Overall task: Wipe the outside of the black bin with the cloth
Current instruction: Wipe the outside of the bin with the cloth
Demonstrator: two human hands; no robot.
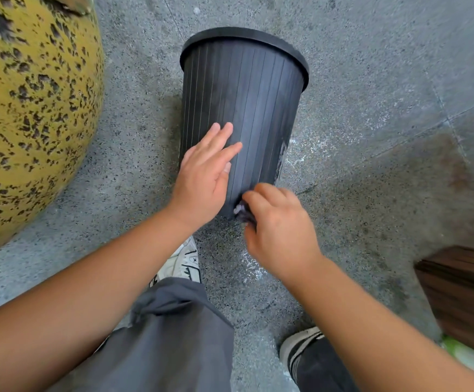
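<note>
Speckled grey floor (371, 80) fills the frame, with a big mottled yellow pot (32, 108) at the left edge. At upper centre I see the black bin (247, 103), tipped with its rim away from me and its base toward me. My left hand (204, 176) lies flat, fingers straight, steadying the ribbed wall. My right hand (278, 224) is curled round the bunched cloth (241, 212) at the bin's base. I'd keep the flat hand firm and wipe along the ribs toward the rim.
</note>
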